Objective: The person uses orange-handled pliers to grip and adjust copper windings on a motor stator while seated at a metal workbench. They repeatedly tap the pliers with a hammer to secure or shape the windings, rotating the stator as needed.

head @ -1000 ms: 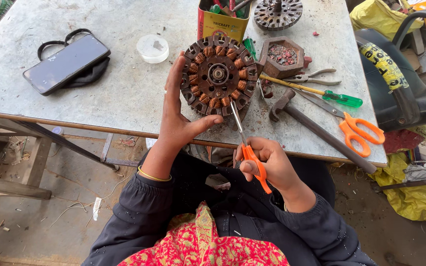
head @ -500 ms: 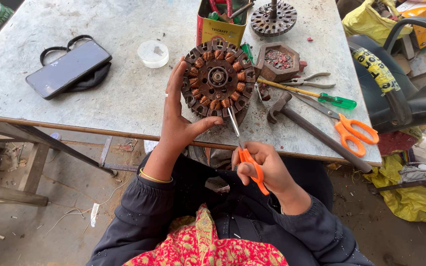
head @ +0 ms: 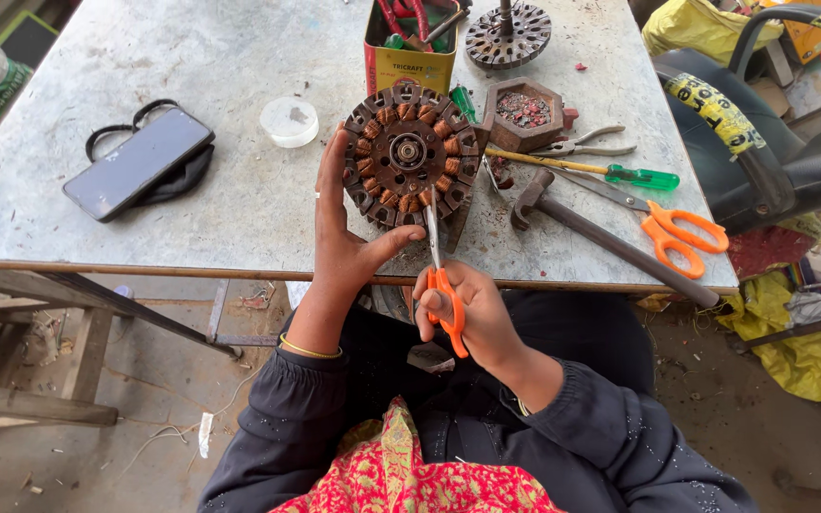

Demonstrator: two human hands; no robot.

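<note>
A grey metal table (head: 144,57) is seen from above, worn and scuffed. A round motor stator (head: 409,154) with copper coils is stood on edge near the table's front rim, tilted toward the camera. It is gripped by the left hand (head: 346,249), fingers up along its left side, thumb pressed under its lower edge. Orange-handled scissors (head: 440,275) are clamped in the right hand (head: 472,318), fingers closed through the loops; blade tips are set against the coils at the stator's bottom edge. Whether the blades are apart cannot be told.

A hammer (head: 601,233) is laid right of the stator, with a second pair of orange scissors (head: 672,228) beside it. A green-handled screwdriver (head: 610,172) and pliers (head: 582,144) lie above these. A dark phone (head: 138,162) rests far left. A yellow tin (head: 410,57) of tools stands behind the stator, a hexagonal wooden box (head: 523,112) to its right, a second stator (head: 508,33) at the back. A small white lid (head: 289,121) lies between phone and stator.
</note>
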